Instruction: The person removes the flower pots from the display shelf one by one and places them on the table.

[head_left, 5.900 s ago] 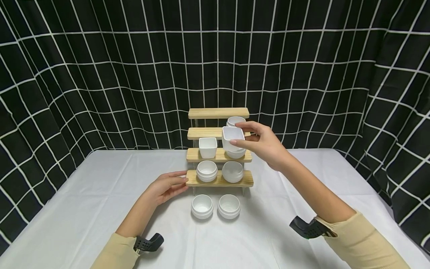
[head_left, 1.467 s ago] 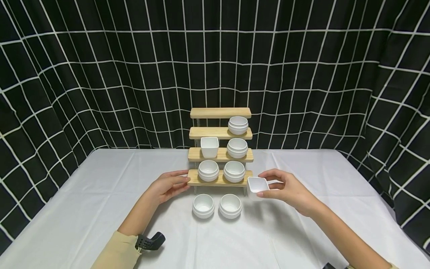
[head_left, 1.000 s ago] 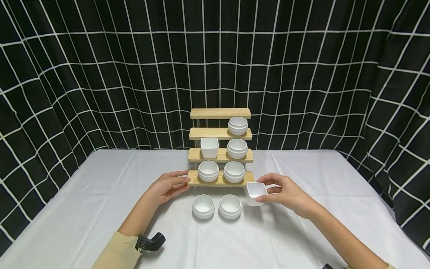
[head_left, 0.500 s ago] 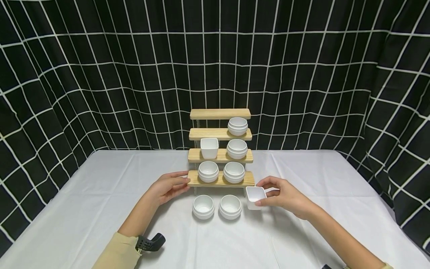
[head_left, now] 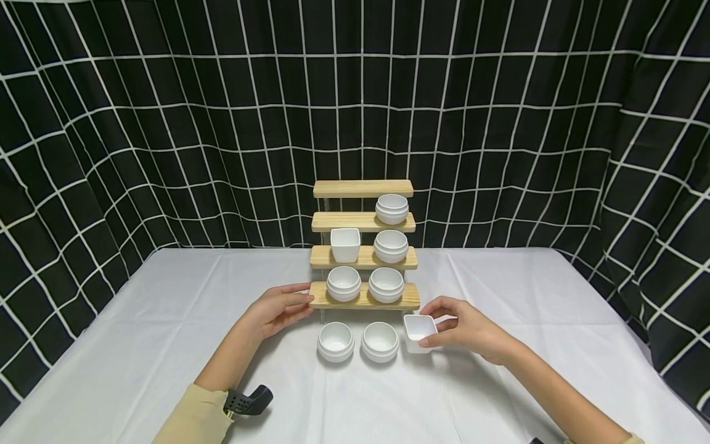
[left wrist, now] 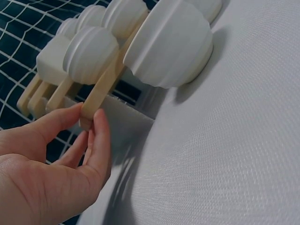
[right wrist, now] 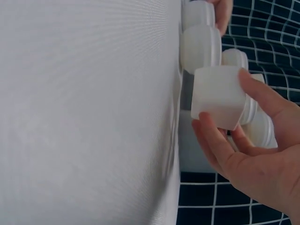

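My right hand [head_left: 468,330] pinches a small white square bowl [head_left: 415,343] between thumb and fingers, right of the two round bowls at the front. In the right wrist view a narrow gap shows between that square bowl [right wrist: 216,93] and the cloth. At the other side, my left hand [head_left: 277,311] grips the left end of the lowest board [head_left: 363,301] of a stepped wooden stand. The left wrist view has the thumb and fingers on either side of this board [left wrist: 101,91]. Another square bowl [head_left: 345,246] sits on the second step, left of a round bowl [head_left: 391,248].
Two white round bowls [head_left: 335,344] stand on the white cloth [head_left: 355,407] before the stand. The lowest step bears two more, the third step a single round bowl [head_left: 391,211]. The top board [head_left: 363,189] is bare. Behind hangs a black gridded curtain [head_left: 249,123].
The right hand has brought the square bowl from the stand's upper right down to the front right, lowering it nearer the cloth over the last second. My left hand stays at the board.
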The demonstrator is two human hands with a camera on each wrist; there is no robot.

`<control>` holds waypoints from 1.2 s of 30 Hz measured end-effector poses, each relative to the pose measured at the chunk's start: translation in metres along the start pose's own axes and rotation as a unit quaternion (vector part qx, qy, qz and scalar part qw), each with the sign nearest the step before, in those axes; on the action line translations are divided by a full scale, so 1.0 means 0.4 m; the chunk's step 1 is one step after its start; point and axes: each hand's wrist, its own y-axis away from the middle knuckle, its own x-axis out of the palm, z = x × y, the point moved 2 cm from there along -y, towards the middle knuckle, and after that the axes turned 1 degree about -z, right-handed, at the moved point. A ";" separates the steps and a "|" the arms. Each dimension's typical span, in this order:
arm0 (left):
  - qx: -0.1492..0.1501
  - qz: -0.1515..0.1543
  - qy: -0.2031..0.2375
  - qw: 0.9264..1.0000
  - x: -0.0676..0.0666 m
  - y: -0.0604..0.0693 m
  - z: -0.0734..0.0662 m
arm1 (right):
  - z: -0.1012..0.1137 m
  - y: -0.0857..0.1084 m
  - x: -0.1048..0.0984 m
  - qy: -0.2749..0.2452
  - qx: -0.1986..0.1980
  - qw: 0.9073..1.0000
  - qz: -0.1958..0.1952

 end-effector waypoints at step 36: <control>0.007 0.007 0.002 1.000 -0.002 -0.006 0.005 | -0.018 0.002 0.010 -0.001 0.001 1.000 0.024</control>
